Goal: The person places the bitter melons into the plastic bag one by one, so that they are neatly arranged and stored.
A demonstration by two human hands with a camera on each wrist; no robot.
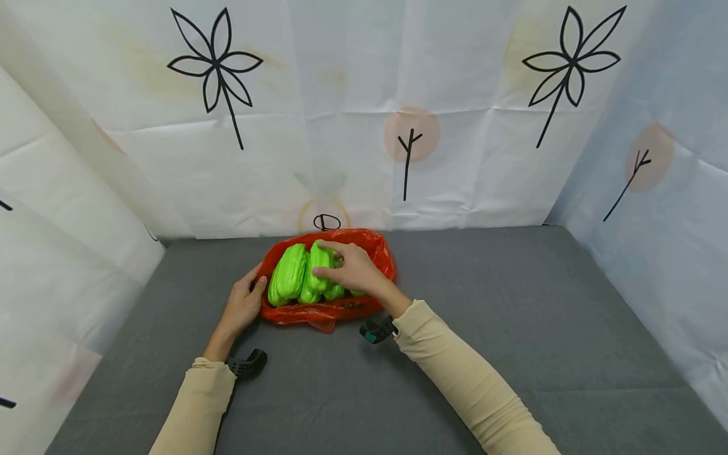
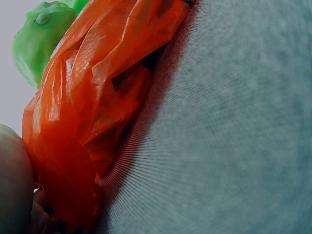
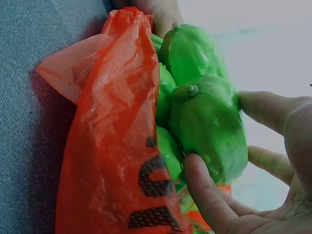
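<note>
A red plastic bag (image 1: pixel 341 308) lies open on the grey cloth, filled with several bright green, glossy vegetable-shaped pieces (image 1: pixel 291 272). They are ridged and elongated, with a small knob at one end; their exact kind is unclear. My left hand (image 1: pixel 241 306) grips the left edge of the bag, its fingertips partly hidden. Over the bag, my right hand (image 1: pixel 359 268) holds one upper green piece (image 3: pixel 209 122), with the thumb on one side and fingers on the other. In the right wrist view, another green piece (image 3: pixel 195 53) lies right beside it.
Grey cloth (image 1: pixel 512 303) covers the table surface. A white sheet (image 1: pixel 341 82) with printed flowers and trees hangs behind the bag, and more sheeting (image 1: pixel 671 253) stands at the right. Each wrist wears a dark strap device (image 1: pixel 249 363).
</note>
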